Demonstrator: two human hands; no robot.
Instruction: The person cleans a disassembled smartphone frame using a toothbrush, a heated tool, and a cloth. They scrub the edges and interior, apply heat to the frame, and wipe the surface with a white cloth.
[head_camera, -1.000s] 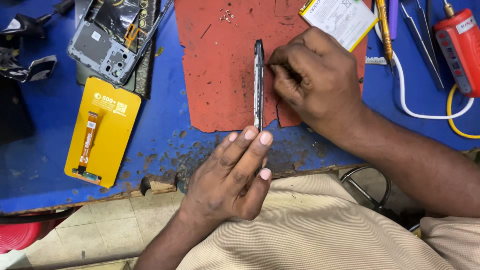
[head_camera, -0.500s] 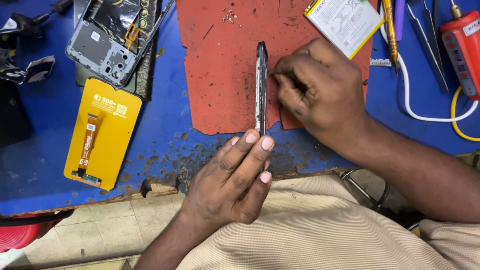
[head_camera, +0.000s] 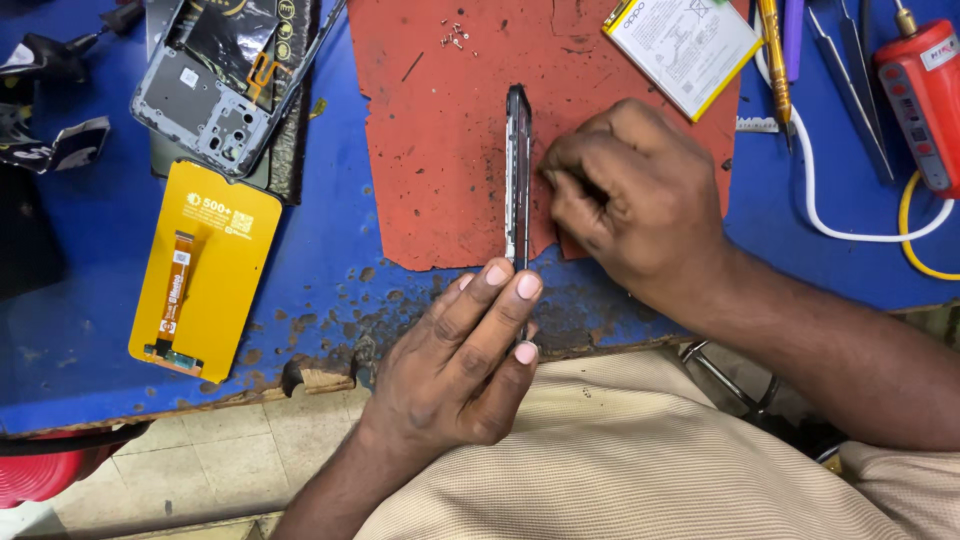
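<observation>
My left hand pinched the phone frame on edge over the red mat; my right hand, curled closed, worked its side. Battery already out; reassembly remained.

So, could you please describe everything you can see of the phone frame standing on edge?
The phone frame is a thin dark part with silvery glints, standing on its long edge on the red mat, running away from the person. The left hand pinches its near end with its fingertips; the right hand, closed, presses against its right side.
</observation>
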